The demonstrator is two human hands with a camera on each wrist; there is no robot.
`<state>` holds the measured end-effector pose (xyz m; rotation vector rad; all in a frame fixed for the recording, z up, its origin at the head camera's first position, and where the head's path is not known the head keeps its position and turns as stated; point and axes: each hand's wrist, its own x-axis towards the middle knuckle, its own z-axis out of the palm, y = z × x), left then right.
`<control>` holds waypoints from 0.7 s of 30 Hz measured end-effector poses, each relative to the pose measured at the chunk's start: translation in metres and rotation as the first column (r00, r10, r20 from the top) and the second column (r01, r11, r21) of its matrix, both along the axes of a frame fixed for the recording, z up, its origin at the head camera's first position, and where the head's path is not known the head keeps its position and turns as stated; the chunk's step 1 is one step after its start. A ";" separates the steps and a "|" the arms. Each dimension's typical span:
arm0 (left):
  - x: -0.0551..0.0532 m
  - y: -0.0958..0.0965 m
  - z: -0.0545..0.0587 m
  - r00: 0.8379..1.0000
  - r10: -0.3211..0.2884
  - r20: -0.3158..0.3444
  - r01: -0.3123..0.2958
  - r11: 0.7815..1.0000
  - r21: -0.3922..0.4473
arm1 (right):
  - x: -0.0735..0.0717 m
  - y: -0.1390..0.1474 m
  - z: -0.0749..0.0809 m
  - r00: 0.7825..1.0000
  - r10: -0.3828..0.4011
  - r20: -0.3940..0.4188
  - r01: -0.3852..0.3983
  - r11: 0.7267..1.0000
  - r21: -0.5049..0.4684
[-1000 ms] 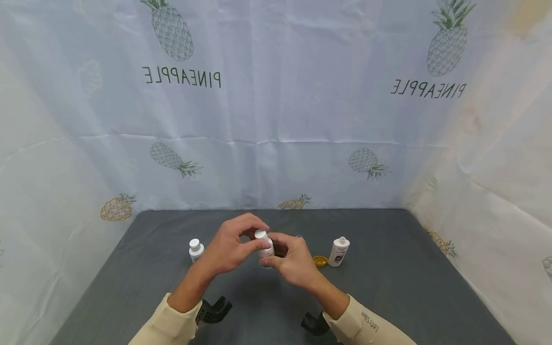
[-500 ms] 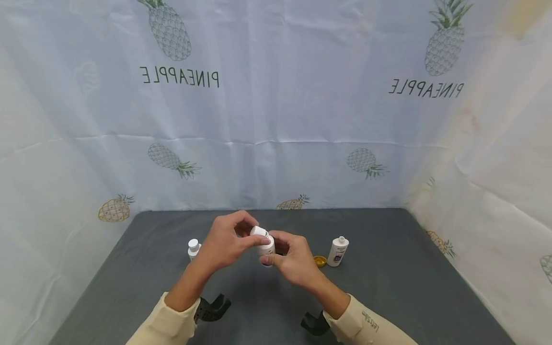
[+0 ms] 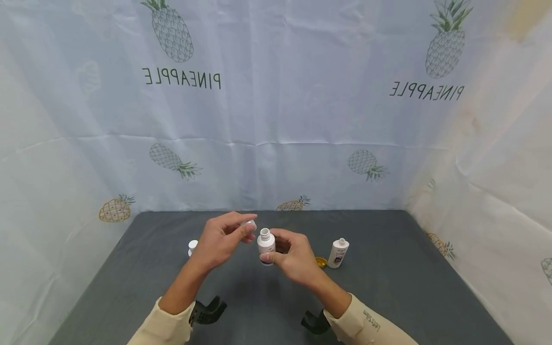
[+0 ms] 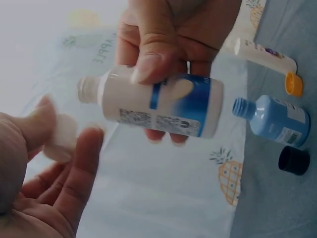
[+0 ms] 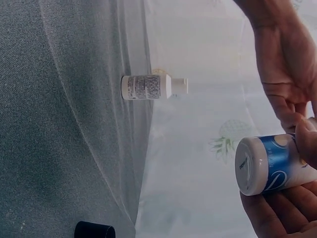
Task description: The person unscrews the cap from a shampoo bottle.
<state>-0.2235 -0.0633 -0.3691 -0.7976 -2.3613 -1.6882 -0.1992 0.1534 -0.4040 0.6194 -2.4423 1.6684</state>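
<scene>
My right hand (image 3: 295,256) grips a small white bottle (image 3: 266,243) round its body. The bottle stands nearly upright above the table, its threaded neck bare; blue print and a label show on its side in the left wrist view. My left hand (image 3: 221,239) pinches a white screw cap (image 4: 62,139) between thumb and fingers, just left of the neck and apart from it. Part of the cap is hidden by the fingers.
On the dark table, a capped white bottle (image 5: 146,87) stands at the left. To the right are an uncapped white bottle (image 3: 338,253) and a yellow cap (image 3: 321,262). An uncapped blue bottle (image 4: 280,121) stands near a black cap (image 4: 294,160). A pineapple-print curtain (image 3: 276,96) hangs behind.
The cap was on the bottle, then tilted on its neck; now it is off, and my left hand has moved left with it. My right hand has stayed almost in place.
</scene>
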 end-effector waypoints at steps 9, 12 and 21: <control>0.003 0.001 -0.010 0.996 0.068 0.056 -0.074 0.991 0.113 | 0.001 0.000 -0.001 1.000 0.005 0.016 -0.005 1.000 -0.002; 0.005 0.000 -0.012 0.990 0.075 0.115 -0.092 0.986 0.142 | 0.000 -0.001 -0.003 1.000 0.016 0.010 -0.016 1.000 -0.005; 0.002 0.001 -0.020 0.990 0.083 0.116 -0.100 0.984 0.148 | -0.001 0.000 -0.001 1.000 -0.015 -0.010 0.015 1.000 0.012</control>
